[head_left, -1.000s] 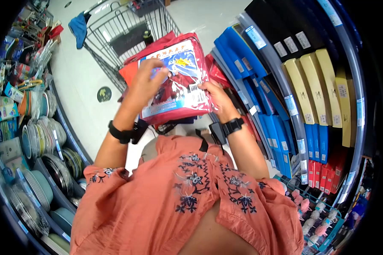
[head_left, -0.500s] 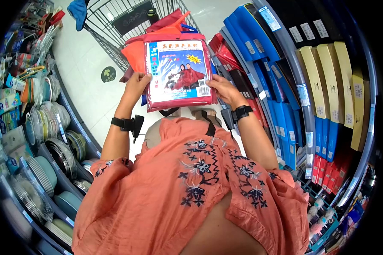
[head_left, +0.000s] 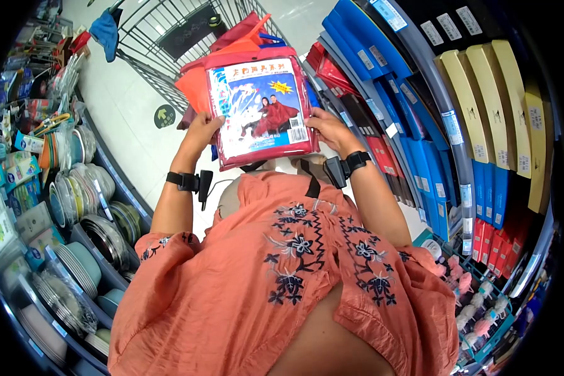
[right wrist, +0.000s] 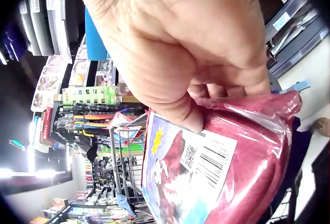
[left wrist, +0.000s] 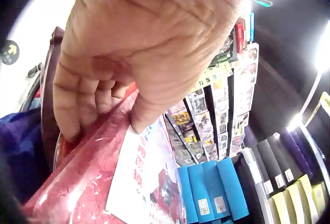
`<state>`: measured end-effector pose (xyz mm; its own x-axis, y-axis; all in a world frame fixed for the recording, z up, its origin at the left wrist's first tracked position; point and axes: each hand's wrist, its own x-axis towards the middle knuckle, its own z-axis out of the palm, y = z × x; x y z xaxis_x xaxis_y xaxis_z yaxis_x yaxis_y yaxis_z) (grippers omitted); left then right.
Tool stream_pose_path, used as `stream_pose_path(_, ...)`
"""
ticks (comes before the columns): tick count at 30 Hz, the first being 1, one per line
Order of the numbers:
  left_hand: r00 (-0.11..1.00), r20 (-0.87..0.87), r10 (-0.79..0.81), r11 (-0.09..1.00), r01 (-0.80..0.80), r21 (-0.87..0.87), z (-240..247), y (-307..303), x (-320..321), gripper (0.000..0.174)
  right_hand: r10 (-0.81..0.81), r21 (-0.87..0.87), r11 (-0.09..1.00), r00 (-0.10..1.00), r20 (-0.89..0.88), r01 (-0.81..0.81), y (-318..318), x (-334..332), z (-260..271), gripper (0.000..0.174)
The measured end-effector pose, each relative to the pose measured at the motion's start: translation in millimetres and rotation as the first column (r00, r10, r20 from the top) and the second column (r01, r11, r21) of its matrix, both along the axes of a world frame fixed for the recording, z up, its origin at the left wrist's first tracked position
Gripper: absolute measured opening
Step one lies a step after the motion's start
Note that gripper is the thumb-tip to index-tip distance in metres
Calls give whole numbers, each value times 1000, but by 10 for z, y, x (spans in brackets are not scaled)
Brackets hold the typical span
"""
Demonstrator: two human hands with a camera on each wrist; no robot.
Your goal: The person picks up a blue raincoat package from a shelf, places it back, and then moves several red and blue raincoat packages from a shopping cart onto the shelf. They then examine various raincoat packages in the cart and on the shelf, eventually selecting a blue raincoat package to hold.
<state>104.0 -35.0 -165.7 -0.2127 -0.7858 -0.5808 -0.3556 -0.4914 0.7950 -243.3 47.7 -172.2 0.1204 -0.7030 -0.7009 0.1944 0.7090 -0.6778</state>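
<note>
A packaged red rain poncho (head_left: 263, 106) in clear plastic faces up in front of the person's body. Its printed card pictures two people in a red poncho, with a yellow star and a barcode. The left hand (head_left: 200, 133) pinches the lower left edge; in the left wrist view the thumb lies on the card's front and the fingers go behind. At the lower right edge, the right hand (head_left: 330, 130) pinches the pack, its thumb (right wrist: 183, 115) beside the barcode. Orange fabric (head_left: 194, 86) and more red packs show behind the poncho, partly hidden by it.
A wire shopping cart (head_left: 169, 56) stands just ahead, with a blue item (head_left: 104, 34) on its left corner. Shelves of plates (head_left: 81, 266) run along the left. On the right, shelves hold blue boxes (head_left: 351, 37) and yellow boxes (head_left: 482, 106).
The left hand has gone from over the card's front to the pack's left edge. The tilted poncho pack has turned straighter toward the head camera. The right hand keeps its grip.
</note>
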Motion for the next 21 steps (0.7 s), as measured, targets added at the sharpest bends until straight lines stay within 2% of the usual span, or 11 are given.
stream_pose_path(1, 1000, -8, 6, 1000, -6, 7, 38, 5, -18, 36, -1, 0, 1000, 1000, 4, 1, -2, 8, 28, 43)
stream_pose_path(10, 999, -34, -17, 999, 18, 35, -21, -10, 34, 35, 35, 21, 999, 999, -37, -34, 1, -15, 2, 44)
stream_pose_path(13, 999, -42, -11, 999, 13, 42, 19, -7, 21, 37, 58, 52, 997, 998, -30, -56, -12, -46, -68, 54)
stream_pose_path(16, 999, -44, -9, 998, 12, 54, 23, -13, 18, 39, 48, 21, 999, 998, -32, -47, 5, -37, -59, 43)
stream_pose_path(21, 998, -59, -10, 998, 13, 57, 1, -8, 27, 41, 44, 14, 999, 999, -19, -43, 13, -26, -38, 46)
